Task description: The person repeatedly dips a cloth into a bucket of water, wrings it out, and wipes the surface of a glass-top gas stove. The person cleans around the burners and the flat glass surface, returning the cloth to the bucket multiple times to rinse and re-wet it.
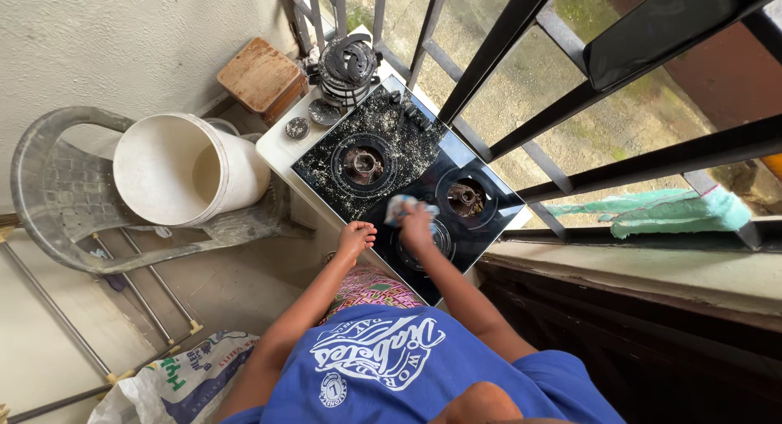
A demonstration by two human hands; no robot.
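Observation:
A black glass gas stove (481,232) with three burners stands in front of me, its far half speckled with white powder. My right hand (417,228) presses a light blue cloth (399,206) onto the glass between the burners, above the nearest burner (440,243). My left hand (356,238) rests with fingers spread on the stove's near left edge and holds nothing. The other two burners (362,163) (466,197) are bare, with their grates taken off.
Stacked black burner grates (349,65) and two round burner caps (297,128) sit at the stove's far end. A white bucket (183,170) lies on a grey plastic chair (49,196). Beyond are a wooden box (262,78), window bars (521,33), a green cloth (676,212) and a printed sack (183,375).

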